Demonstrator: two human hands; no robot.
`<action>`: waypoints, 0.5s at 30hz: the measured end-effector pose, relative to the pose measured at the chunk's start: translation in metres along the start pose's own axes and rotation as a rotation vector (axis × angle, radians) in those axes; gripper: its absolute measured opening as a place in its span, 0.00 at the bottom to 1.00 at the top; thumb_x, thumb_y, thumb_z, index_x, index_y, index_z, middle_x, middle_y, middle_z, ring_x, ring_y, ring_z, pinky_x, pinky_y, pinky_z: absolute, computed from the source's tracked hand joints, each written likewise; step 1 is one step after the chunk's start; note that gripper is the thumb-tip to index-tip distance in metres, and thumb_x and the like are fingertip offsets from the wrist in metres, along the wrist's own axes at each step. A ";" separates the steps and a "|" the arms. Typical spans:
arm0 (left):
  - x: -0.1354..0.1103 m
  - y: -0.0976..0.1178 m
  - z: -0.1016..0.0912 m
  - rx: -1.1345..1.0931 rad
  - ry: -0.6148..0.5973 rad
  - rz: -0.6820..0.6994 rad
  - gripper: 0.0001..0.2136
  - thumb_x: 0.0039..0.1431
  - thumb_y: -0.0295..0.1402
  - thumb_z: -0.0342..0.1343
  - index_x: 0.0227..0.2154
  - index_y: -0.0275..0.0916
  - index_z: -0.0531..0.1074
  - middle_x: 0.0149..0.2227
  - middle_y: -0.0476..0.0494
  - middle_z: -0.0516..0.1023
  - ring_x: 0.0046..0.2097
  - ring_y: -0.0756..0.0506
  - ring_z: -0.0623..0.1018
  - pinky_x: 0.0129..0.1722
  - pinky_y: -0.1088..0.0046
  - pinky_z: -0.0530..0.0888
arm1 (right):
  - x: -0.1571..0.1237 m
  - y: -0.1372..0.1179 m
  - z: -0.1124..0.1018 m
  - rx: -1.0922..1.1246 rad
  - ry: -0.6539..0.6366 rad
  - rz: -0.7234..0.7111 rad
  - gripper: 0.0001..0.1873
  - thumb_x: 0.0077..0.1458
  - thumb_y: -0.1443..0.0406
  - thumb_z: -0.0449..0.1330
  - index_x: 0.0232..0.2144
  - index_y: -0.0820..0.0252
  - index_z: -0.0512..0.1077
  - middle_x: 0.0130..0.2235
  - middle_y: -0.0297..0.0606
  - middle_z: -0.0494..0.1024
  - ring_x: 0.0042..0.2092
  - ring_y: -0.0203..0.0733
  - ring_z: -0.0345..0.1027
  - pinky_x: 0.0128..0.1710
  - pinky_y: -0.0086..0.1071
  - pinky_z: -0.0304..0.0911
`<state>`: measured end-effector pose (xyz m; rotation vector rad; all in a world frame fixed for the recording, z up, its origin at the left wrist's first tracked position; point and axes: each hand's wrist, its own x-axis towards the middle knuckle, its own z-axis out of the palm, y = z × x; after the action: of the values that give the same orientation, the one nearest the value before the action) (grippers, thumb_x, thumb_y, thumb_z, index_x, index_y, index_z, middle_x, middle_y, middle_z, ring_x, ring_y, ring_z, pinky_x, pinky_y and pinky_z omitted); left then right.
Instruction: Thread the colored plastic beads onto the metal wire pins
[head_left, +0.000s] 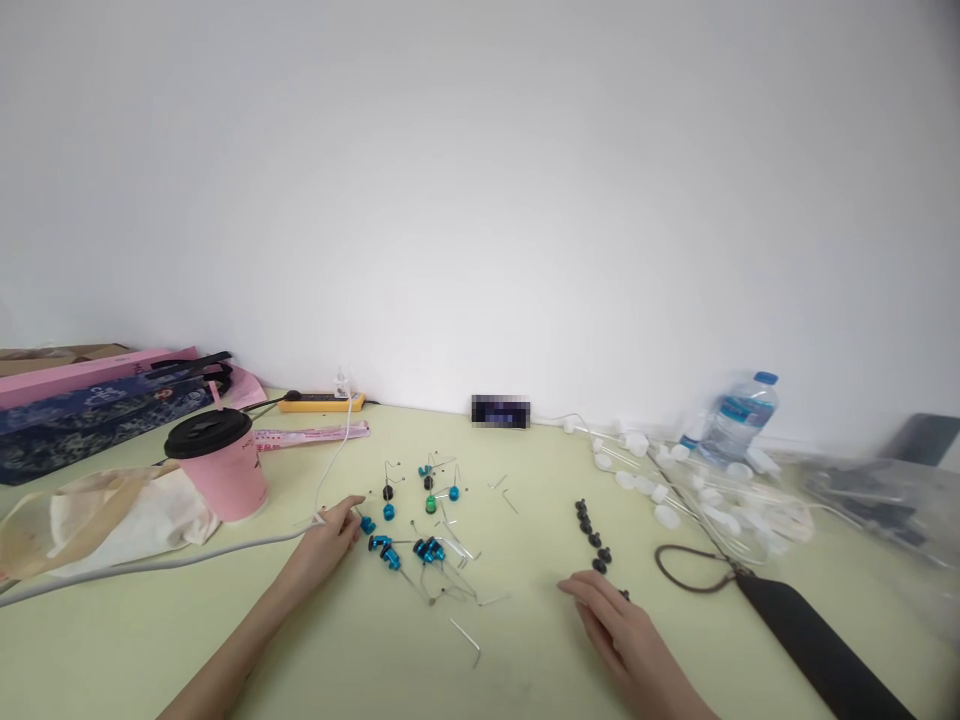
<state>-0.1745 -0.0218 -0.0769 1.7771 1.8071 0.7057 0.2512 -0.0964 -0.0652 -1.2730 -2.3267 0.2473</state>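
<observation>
My left hand [330, 535] is at the left of the small parts, its fingers curled at a small blue metal fitting [367, 524] that shows at the fingertips. Close by lie more blue fittings with black knobs [388, 555] and thin bent wires, and a cluster of the same kind [429, 550]. Farther back, a green fitting [430, 504] and several blue and black ones stand with their wires upward. On the right, my right hand [615, 625] hovers or rests low over the table, fingers stretched out, with nothing visible in them. Just behind it runs a row of black knobs [586, 525].
A pink cup [229, 480] with a black lid, a grey cable [187, 562] and a yellow power strip [319, 402] are left. A water bottle [739, 420], white discs on wires [667, 517] and a black strap-looped case [802, 635] are right. Bent wires [466, 637] lie centrally.
</observation>
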 end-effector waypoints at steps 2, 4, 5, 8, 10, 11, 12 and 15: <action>-0.002 0.003 0.000 0.027 0.050 0.031 0.16 0.59 0.34 0.38 0.48 0.43 0.62 0.28 0.49 0.70 0.30 0.46 0.72 0.33 0.71 0.67 | 0.001 -0.006 0.000 0.014 -0.030 -0.020 0.15 0.63 0.68 0.42 0.49 0.50 0.61 0.48 0.40 0.68 0.44 0.39 0.68 0.41 0.30 0.64; -0.001 0.007 0.001 0.065 0.131 0.086 0.14 0.59 0.38 0.40 0.45 0.42 0.64 0.29 0.48 0.70 0.33 0.45 0.73 0.34 0.70 0.68 | 0.002 -0.011 0.001 0.025 -0.043 -0.042 0.16 0.62 0.69 0.42 0.48 0.52 0.61 0.47 0.41 0.69 0.44 0.39 0.68 0.41 0.30 0.65; 0.001 0.010 0.002 0.087 0.169 0.130 0.14 0.59 0.39 0.41 0.43 0.42 0.65 0.30 0.47 0.70 0.34 0.44 0.72 0.35 0.69 0.68 | 0.002 -0.013 0.002 0.028 -0.049 -0.056 0.16 0.62 0.69 0.42 0.48 0.52 0.62 0.46 0.41 0.70 0.44 0.39 0.68 0.41 0.30 0.65; 0.011 0.017 0.008 0.145 0.220 0.293 0.12 0.58 0.41 0.46 0.38 0.40 0.69 0.35 0.44 0.71 0.40 0.42 0.71 0.41 0.66 0.67 | 0.003 -0.020 0.007 0.026 -0.070 -0.109 0.17 0.61 0.71 0.42 0.48 0.53 0.62 0.46 0.41 0.71 0.43 0.40 0.69 0.41 0.31 0.65; 0.018 0.021 0.013 0.177 0.213 0.355 0.11 0.56 0.39 0.49 0.35 0.40 0.71 0.38 0.42 0.72 0.43 0.40 0.70 0.43 0.64 0.67 | 0.002 -0.024 0.011 0.016 -0.083 -0.143 0.18 0.60 0.71 0.42 0.48 0.53 0.63 0.46 0.41 0.71 0.42 0.40 0.69 0.40 0.32 0.66; 0.021 0.022 0.016 0.196 0.202 0.366 0.10 0.55 0.38 0.50 0.34 0.39 0.71 0.38 0.42 0.72 0.43 0.40 0.69 0.42 0.64 0.67 | 0.002 -0.025 0.012 0.007 -0.088 -0.151 0.18 0.60 0.72 0.43 0.49 0.54 0.63 0.46 0.41 0.71 0.42 0.41 0.70 0.40 0.32 0.66; 0.023 0.023 0.018 0.217 0.191 0.370 0.09 0.55 0.37 0.51 0.33 0.39 0.71 0.37 0.42 0.73 0.42 0.40 0.69 0.42 0.64 0.67 | 0.002 -0.027 0.013 -0.002 -0.094 -0.152 0.18 0.59 0.72 0.43 0.49 0.54 0.63 0.46 0.41 0.71 0.42 0.41 0.70 0.40 0.33 0.66; 0.026 0.022 0.022 0.271 0.176 0.382 0.08 0.56 0.36 0.50 0.30 0.39 0.71 0.34 0.43 0.73 0.40 0.41 0.69 0.39 0.64 0.66 | 0.001 -0.029 0.013 -0.017 -0.101 -0.129 0.19 0.59 0.73 0.43 0.49 0.54 0.63 0.46 0.41 0.71 0.42 0.41 0.69 0.41 0.33 0.65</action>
<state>-0.1436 0.0050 -0.0782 2.3451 1.7569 0.8131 0.2229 -0.1104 -0.0653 -1.1371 -2.4904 0.2550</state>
